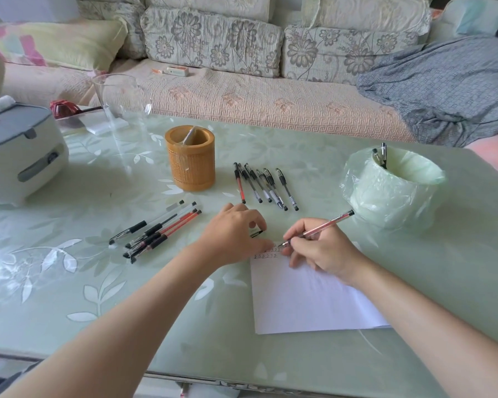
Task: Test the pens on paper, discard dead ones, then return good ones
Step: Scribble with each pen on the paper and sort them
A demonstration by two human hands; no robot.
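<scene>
Table [127,311]: green leaf-print top, taking up most of the view. Its near edge is lying well behind both wrists, so nothing is close to slipping off.

Paper [305,300]: white sheet lying under the right fingers and running back toward the person. Most of it is staying blank, leaving plenty of room for more marks.

Lined bin [394,196]: sitting beyond and to the right of the right fingers. Two discarded pens [381,156] are standing in it, so I judge some sorting is done.

Bamboo holder [191,165]: standing well beyond the left fingers. No pens are showing in it, so the return step is looking not yet begun.

Row of pens [265,185]: lying just beyond the left fingers. A second cluster of pens [156,231] is lying to their left. I cannot tell which group is tested.

Right hand [319,248]: fingers are clamping a red pen [322,226] in a writing grip, tip touching the sheet's far edge. The pen's rear end is pointing at the bin wall and sitting near it, which is the tightest gap here.

Left hand [236,234]: fingers are curling down at the sheet's far corner, apparently pinching a small dark cap [256,233].

Test marks [266,255]: two short rows are showing between the two sets of fingers, so testing is well under way.

Open room is lying between the left fingers and the holder.
</scene>
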